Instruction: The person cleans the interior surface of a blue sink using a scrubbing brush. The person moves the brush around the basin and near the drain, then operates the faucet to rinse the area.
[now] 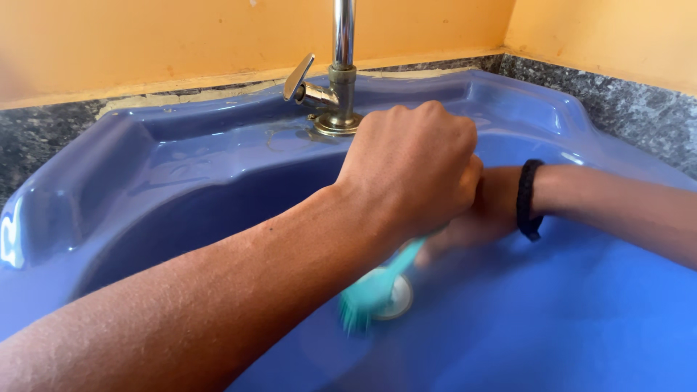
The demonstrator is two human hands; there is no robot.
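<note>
Clenched in a fist, the left hand (410, 170) grips the handle of a teal brush (377, 287), which slants down from under the knuckles into the basin. Its bristles blur at the bottom of the bowl, touching or just over the pale round drain (398, 299); which of the two cannot be told. Behind the fist sits the right hand (475, 218), mostly hidden by it, low in the bowl and just beside the brush handle. Whether its fingers are curled or spread, or whether they hold anything, cannot be told. A black braided band (528, 199) circles the right wrist, and the forearm runs off toward the right edge. The left forearm crosses the frame from the lower left corner.

Both hands work inside a blue sink (181, 189) with a glossy, wet-looking rim. At the back of the rim, just beyond the left fist, a metal tap (337, 80) stands upright on a brass base, its lever handle angled to the left. A grey speckled counter (632, 109) frames the sink, and an orange wall (145, 36) rises behind it.
</note>
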